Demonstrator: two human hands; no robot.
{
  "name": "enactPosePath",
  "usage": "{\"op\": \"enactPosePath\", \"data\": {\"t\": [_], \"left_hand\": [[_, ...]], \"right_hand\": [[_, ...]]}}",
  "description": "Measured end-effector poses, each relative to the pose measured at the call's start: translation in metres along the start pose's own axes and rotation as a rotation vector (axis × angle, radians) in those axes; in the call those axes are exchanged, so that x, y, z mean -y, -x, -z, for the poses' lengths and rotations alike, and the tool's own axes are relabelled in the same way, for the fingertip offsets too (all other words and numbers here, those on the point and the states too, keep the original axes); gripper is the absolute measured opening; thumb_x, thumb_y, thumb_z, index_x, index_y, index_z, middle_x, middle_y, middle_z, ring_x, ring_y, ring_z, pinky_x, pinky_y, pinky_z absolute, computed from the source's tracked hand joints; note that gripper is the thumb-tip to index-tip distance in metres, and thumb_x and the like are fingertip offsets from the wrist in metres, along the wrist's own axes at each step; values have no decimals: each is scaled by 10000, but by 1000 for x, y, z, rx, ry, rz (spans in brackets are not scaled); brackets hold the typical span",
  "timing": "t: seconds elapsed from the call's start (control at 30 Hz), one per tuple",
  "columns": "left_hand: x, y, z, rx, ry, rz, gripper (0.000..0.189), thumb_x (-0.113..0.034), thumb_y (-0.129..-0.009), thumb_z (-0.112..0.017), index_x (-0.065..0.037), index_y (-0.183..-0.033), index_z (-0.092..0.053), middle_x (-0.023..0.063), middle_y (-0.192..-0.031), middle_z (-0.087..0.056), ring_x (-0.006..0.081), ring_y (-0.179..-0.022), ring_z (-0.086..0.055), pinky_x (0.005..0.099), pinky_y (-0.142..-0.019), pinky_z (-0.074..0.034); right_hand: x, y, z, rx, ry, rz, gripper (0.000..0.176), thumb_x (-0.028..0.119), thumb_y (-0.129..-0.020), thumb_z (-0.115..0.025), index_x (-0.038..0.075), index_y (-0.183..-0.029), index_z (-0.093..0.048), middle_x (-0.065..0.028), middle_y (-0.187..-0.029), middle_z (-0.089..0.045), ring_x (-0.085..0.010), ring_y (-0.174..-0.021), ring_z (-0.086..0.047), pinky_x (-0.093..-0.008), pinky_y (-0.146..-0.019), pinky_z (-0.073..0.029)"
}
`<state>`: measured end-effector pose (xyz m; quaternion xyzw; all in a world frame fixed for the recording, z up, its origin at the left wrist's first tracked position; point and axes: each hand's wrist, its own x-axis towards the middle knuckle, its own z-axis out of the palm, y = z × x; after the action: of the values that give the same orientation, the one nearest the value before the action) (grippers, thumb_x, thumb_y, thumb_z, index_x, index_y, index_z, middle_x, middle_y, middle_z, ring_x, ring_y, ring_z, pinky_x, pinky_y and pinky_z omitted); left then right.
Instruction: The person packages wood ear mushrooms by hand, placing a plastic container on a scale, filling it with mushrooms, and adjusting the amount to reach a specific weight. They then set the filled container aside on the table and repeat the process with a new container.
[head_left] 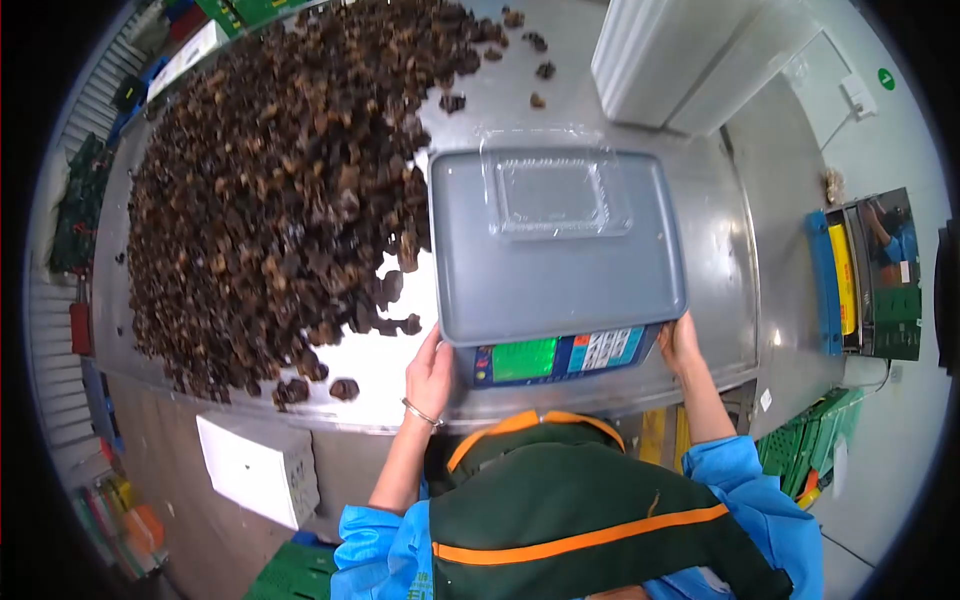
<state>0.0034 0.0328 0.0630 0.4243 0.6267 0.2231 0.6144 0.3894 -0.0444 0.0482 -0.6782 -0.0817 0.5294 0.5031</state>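
Observation:
A digital scale (525,362) with a lit green display and a keypad sits on the metal table. Its grey tray (560,285) covers the top, and a clear plastic box (553,197) lies on that tray toward the far edge. My left hand (430,375) grips the scale's left side near the front corner, with a bracelet at the wrist. On the opposite side, my right hand (681,345) holds the front right corner; some of its fingers are hidden under the tray's edge. Left of the scale spreads a big heap of dark brown, crinkled pieces (280,190) resembling wood ear mushrooms.
Stacks of clear plastic boxes (690,60) stand at the back right of the metal table (715,270). A white box (255,465) is below the table's front left edge. Green crates (810,440) are at the right. Several loose brown pieces lie near the heap.

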Motion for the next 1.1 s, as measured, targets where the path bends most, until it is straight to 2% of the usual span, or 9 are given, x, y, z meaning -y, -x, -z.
{"op": "enactPosePath", "data": {"t": [0.07, 0.23, 0.37, 0.47, 0.53, 0.6, 0.8, 1.03, 1.1], "left_hand": [[26, 19, -29, -335, -273, -697, 459, -153, -819, -578, 20, -1225, -454, 193, -1102, -522, 323, -1022, -473, 393, -911, -373], [19, 33, -70, -494, -477, -827, 466, -115, -713, -715, -36, -1120, -503, 139, -980, -527, 322, -906, -478, 409, -809, -379], [17, 18, -63, -476, -544, -996, 222, -53, -737, -672, -39, -933, -569, 79, -791, -562, 280, -780, -516, 375, -745, -390], [25, 33, -51, -410, -578, -996, 196, -30, -730, -662, -29, -914, -593, 100, -840, -588, 274, -797, -535, 357, -736, -418], [39, 72, -28, -675, -374, -813, 200, -10, -743, -631, -20, -940, -603, 114, -893, -615, 255, -830, -564, 344, -753, -445], [72, 108, 21, -1070, -292, -620, 259, -57, -864, -530, 13, -1108, -581, 105, -954, -628, 204, -860, -583, 331, -798, -458], [204, 228, 124, -1449, -14, 153, 367, -353, -864, -598, 11, -898, -630, 29, -582, -548, 83, -438, -456, 217, -385, -346], [111, 159, 73, -1198, 334, 65, 446, -439, -843, -597, -6, -741, -566, 10, -530, -445, 80, -441, -426, 212, -385, -317], [88, 147, 63, -1150, 150, -350, 315, -302, -853, -629, -20, -820, -493, 9, -655, -452, 68, -561, -436, 203, -448, -338]], "right_hand": [[-5, 11, 8, -28, -84, -9, 564, 475, -930, -353, 87, -1340, -361, -56, -1212, -519, -149, -1099, -463, -306, -867, -367], [40, 38, -2, -334, 396, 741, 502, 252, -878, -501, 29, -1313, -389, -75, -1332, -420, -217, -1235, -382, -360, -1002, -298], [155, 48, -130, 23, 1069, 1592, 679, 86, -698, -591, 72, -1333, -349, -177, -1298, -412, -287, -1262, -354, -409, -1046, -263], [161, 11, -159, 229, 1431, 1597, 516, 88, -724, -605, 111, -1226, -485, -123, -1115, -547, -251, -1129, -476, -409, -1018, -288], [163, 3, -159, 504, 1587, 1386, 313, 105, -741, -623, 137, -1052, -606, -43, -899, -606, -209, -924, -559, -404, -988, -312], [162, 31, -156, 443, 1300, 1695, 157, 108, -752, -625, 123, -906, -645, -1, -781, -590, -199, -777, -562, -385, -916, -349], [104, 72, -117, 406, 1257, 1549, 235, 47, -735, -613, 118, -956, -652, -17, -844, -600, -190, -784, -548, -339, -805, -349], [85, 100, -100, 263, 1380, 1364, 513, 123, -729, -642, 81, -1215, -484, -113, -1190, -483, -276, -1097, -433, -437, -970, -264], [76, 118, -74, 111, 1235, 1323, 530, 108, -726, -636, 67, -1227, -469, -141, -1209, -459, -288, -1099, -434, -427, -971, -276]]}}
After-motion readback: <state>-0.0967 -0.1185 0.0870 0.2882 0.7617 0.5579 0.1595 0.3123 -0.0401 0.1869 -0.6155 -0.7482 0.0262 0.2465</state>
